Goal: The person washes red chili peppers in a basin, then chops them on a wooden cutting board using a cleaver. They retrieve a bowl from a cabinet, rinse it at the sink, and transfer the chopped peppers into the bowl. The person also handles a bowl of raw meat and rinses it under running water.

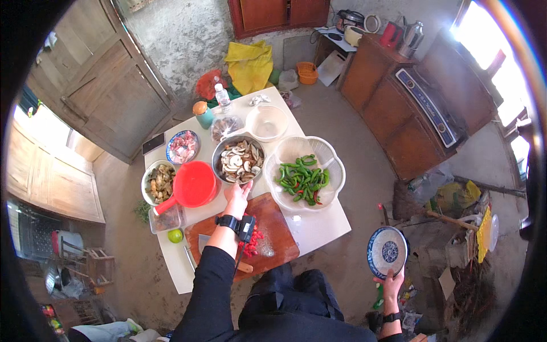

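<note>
My left hand (237, 192) is at the near rim of a metal bowl (216, 166) of sliced mushrooms; whether it grips the rim cannot be told. Out to the right, beyond the table, my right hand (390, 281) holds a blue-and-white patterned plate (388, 252) by its edge. Under my left forearm lies a wooden cutting board (280, 222) with chopped red peppers (255, 241) and a partly hidden knife with a wooden handle (244, 267). A white plastic basket (337, 171) holds green peppers (305, 177) and a few red ones.
On the white table (327, 228) also stand a red plastic ladle (195, 184), a plate of raw meat (183, 146), a bowl of brown food pieces (159, 183), a green lime (175, 236), a bottle (222, 97) and a white colander (267, 123). A person's legs (104, 331) show at lower left.
</note>
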